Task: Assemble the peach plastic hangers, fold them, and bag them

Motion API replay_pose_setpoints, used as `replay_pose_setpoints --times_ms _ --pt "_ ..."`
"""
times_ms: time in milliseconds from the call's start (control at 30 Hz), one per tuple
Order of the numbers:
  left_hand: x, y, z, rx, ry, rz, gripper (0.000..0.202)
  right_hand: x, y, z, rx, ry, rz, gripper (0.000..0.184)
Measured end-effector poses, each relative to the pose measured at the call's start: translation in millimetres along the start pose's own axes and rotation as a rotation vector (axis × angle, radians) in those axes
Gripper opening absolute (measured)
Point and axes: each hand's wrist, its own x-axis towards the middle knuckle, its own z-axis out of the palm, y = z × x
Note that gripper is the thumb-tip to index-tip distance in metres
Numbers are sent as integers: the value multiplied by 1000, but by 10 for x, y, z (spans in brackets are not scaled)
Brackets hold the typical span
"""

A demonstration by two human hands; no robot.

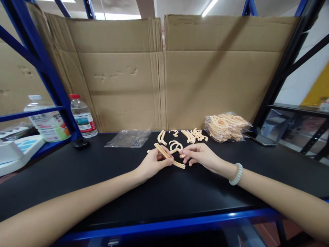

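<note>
My left hand (153, 162) is closed round a long, slightly curved cream plastic strip (170, 156) that slants down to the right over the black tabletop (102, 178). My right hand (199, 155), with a pale bead bracelet (236, 174) on its wrist, pinches a small curved cream piece (176, 146) just beside the strip. Both hands meet near the middle of the table. Loose cream curved pieces (189, 135) lie just beyond them.
A clear bag stuffed with more cream pieces (226, 126) sits at the back right, an empty clear bag (128, 138) at the back left. Two bottles (82, 116) stand by the blue rack post. A phone (260, 139) lies at the right. Cardboard sheets (164, 72) wall the back.
</note>
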Motion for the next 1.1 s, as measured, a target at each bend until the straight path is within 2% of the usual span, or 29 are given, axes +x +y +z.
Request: replay_pose_setpoints --times_ms 100,267,433,733,1000,1100 --pt "0 10 -13 43 -37 8 26 -11 11 -3 52 18 44 32" --pt "-11 17 -22 55 -43 33 24 -18 15 -1 158 -1 61 51" --pt "-12 43 -5 83 -8 73 23 -1 43 -28 129 29 48 28" --pt "-20 49 -1 117 106 107 19 -9 8 -40 53 -35 68 26" --pt "-14 38 10 64 122 126 22 -17 -6 -114 33 -212 62 24" --pt "-8 17 8 33 118 127 23 -30 -31 -117 46 -226 61 24"
